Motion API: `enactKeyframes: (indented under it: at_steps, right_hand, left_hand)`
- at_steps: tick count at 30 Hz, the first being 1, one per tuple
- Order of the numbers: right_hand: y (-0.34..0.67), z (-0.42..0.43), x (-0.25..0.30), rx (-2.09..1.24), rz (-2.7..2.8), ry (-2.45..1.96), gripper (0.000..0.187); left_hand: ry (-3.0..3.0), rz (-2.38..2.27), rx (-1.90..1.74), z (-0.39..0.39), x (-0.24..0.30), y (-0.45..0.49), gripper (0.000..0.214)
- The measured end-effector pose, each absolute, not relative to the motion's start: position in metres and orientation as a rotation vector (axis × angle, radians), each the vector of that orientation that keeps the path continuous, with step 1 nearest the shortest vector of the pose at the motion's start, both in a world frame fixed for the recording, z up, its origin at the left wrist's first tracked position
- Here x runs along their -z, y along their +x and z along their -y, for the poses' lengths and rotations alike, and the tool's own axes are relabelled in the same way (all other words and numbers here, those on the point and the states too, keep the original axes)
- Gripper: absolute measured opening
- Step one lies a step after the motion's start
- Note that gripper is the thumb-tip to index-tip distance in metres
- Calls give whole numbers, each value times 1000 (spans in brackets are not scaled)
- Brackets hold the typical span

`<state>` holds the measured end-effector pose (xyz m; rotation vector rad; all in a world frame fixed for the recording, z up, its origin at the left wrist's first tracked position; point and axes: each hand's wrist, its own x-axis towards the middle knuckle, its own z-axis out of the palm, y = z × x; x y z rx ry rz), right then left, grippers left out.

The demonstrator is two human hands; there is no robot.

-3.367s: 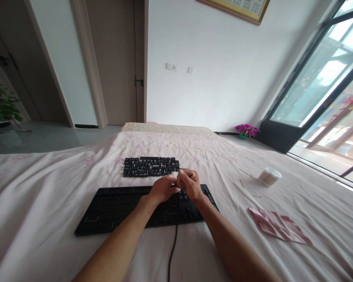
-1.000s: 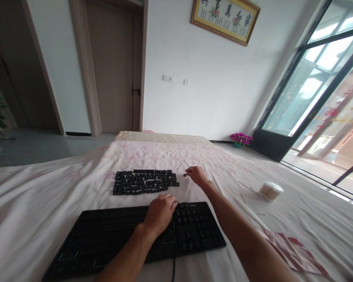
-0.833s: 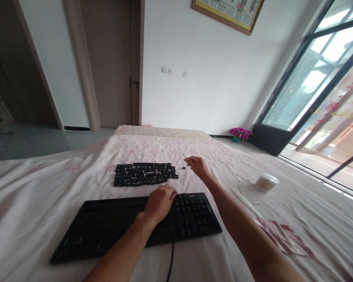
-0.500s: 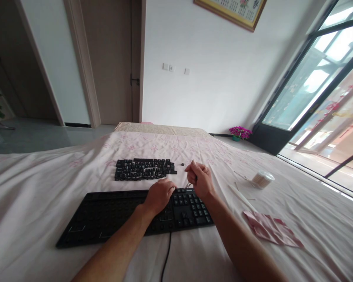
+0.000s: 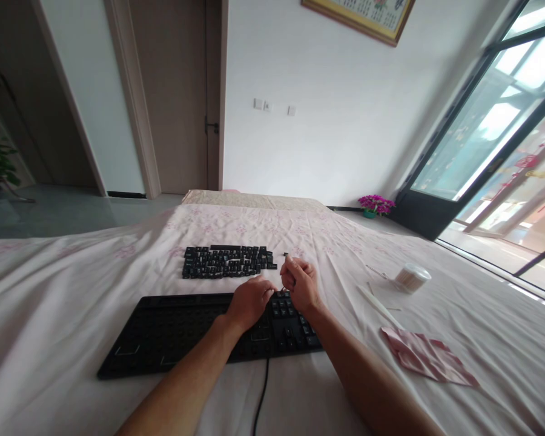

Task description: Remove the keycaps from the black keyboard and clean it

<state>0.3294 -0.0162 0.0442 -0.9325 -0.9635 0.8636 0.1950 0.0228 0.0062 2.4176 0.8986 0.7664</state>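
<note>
A black keyboard (image 5: 181,333) with most keycaps removed lies on a pale pink bedsheet (image 5: 72,284). My left hand (image 5: 249,301) rests curled on its upper middle edge. My right hand (image 5: 300,283) hovers over the number pad, fingers pinched on a thin light tool I cannot make out clearly. Beyond the keyboard, removed black keycaps (image 5: 229,261) lie in neat rows, with one loose keycap (image 5: 285,255) to their right.
A round tub of cotton swabs (image 5: 413,277) sits at the right, loose thin sticks (image 5: 379,303) near it. A pink cloth (image 5: 429,357) lies at the near right. The keyboard cable (image 5: 261,396) runs toward me. A door, a potted flower and glass doors lie beyond the bed.
My right hand set one keycap down right of the rows, then drew back to the number pad. My left hand stayed on the keyboard.
</note>
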Motion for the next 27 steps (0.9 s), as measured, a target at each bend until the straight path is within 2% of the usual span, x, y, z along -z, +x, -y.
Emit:
enactKeyframes:
  at_steps: [8,15,21,27]
  right_hand:
    - [319,18,-40,-791,1071,-1035,46]
    - [322,20,-37,-787,1022,-932,46]
    - [323,19,-40,-802,1024,-914,44]
    - [315,30,-51,-666,1151,-964,42]
  left_hand:
    - [2419,-907,-738,-24,-6,193,22]
    - [2434,-834,-592,-28,-14,202,19]
    - [2415,-699,-729,-24,-11,213,18]
    - [2392,-712,-827,-20,-7,214,18]
